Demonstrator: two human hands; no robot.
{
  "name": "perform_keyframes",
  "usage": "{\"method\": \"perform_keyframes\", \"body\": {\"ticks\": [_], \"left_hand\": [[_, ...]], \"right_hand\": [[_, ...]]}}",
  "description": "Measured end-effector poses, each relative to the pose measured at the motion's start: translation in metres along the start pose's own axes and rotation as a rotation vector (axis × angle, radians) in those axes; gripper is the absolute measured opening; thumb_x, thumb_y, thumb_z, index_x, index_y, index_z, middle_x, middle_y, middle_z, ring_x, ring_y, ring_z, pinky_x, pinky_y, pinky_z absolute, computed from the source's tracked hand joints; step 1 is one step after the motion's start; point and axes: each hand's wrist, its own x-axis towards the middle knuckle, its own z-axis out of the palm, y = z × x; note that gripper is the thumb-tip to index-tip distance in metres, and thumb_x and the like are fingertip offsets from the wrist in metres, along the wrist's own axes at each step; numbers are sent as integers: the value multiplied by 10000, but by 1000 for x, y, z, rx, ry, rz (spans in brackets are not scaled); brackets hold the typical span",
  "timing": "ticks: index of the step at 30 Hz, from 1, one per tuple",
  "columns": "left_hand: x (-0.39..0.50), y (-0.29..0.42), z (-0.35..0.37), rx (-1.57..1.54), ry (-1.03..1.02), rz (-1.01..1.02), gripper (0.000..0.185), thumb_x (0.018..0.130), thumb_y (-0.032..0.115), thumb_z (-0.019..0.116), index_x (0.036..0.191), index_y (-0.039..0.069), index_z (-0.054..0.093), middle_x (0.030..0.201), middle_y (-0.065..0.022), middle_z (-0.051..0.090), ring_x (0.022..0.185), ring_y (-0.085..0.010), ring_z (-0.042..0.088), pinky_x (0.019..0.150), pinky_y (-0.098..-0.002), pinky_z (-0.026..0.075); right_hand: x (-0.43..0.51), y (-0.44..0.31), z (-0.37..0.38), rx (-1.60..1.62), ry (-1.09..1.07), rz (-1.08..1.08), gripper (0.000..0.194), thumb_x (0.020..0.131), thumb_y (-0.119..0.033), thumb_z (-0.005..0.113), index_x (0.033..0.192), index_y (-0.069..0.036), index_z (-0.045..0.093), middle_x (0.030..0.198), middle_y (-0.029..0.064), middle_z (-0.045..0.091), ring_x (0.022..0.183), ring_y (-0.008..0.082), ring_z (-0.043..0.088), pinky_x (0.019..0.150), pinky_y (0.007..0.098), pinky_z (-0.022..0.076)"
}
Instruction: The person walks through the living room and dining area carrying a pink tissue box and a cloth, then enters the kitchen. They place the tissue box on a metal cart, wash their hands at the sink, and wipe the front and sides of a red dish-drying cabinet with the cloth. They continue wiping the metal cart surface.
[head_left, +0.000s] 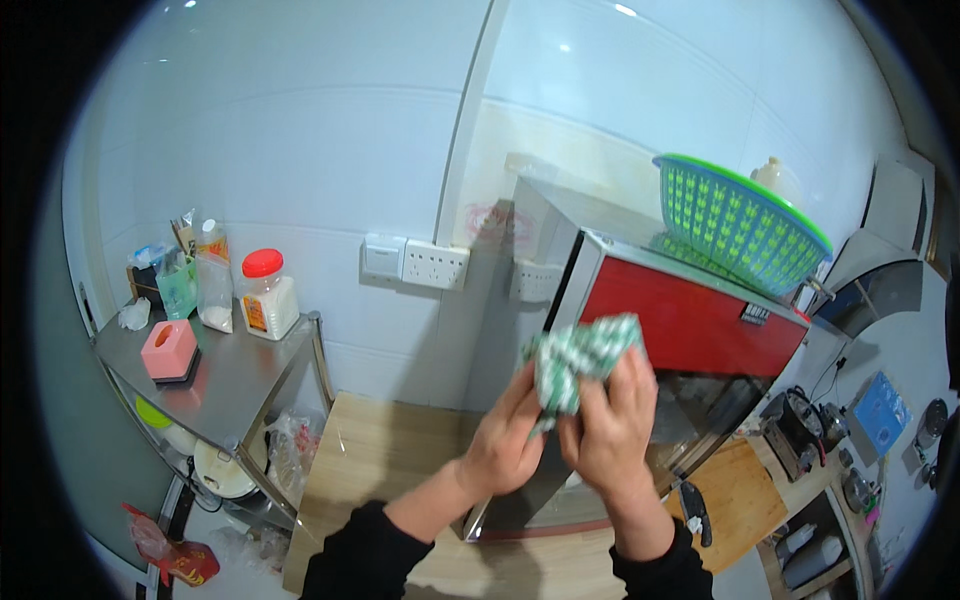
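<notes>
A green and white patterned cloth (559, 367) is bunched up between my two hands, in front of a red and silver cabinet (675, 315) with a dark glass lower front. My left hand (504, 442) grips the cloth's left side. On its right side, my right hand (613, 416) presses into the folds with bent fingers. The cloth is slightly blurred, and my fingertips are partly hidden in it. Below my forearms lies a light wooden countertop (375, 465), on which the cabinet stands.
A green and blue plastic basket (739, 225) sits on the cabinet. At left, a steel shelf (247, 375) bears a pink tissue box (169, 349) and a red-lidded jar (268, 300). To the right, a knife (694, 510) lies on a wooden cutting board (739, 495). Sockets (435, 266) line the wall.
</notes>
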Motion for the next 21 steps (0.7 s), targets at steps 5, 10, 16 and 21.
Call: {"method": "perform_keyframes", "body": {"ticks": [5,10,16,21], "left_hand": [[12,-11,-4,-3,4,15,638,731,-98,516,1348,-52,359,1400,-283,322,1275,-447,355,1028,-420,351],[-51,-19,8,-58,-59,-116,556,786,-38,550,1315,-59,381,1328,-273,407,1197,-451,428,997,-451,366],[-178,-20,18,10,-228,-351,449,808,32,526,1243,-36,435,1158,-252,525,1002,-434,519,859,-474,426],[-289,-26,29,6,-380,-615,400,835,48,487,1219,-49,430,1096,-280,508,990,-456,499,858,-482,421]], "right_hand": [[13,0,19,-12,114,11,347,717,-116,599,1057,-55,625,1226,179,481,1161,383,436,989,522,320],[-35,-21,29,-25,44,-41,234,735,-160,586,953,-102,648,1138,118,530,1099,329,494,959,475,363],[-119,-56,54,150,-170,-50,234,661,-169,586,869,-71,628,1114,72,537,973,253,517,797,384,413],[-204,-84,79,257,-372,-11,228,645,-153,588,853,-63,613,1093,58,536,939,239,499,711,368,438]]}}
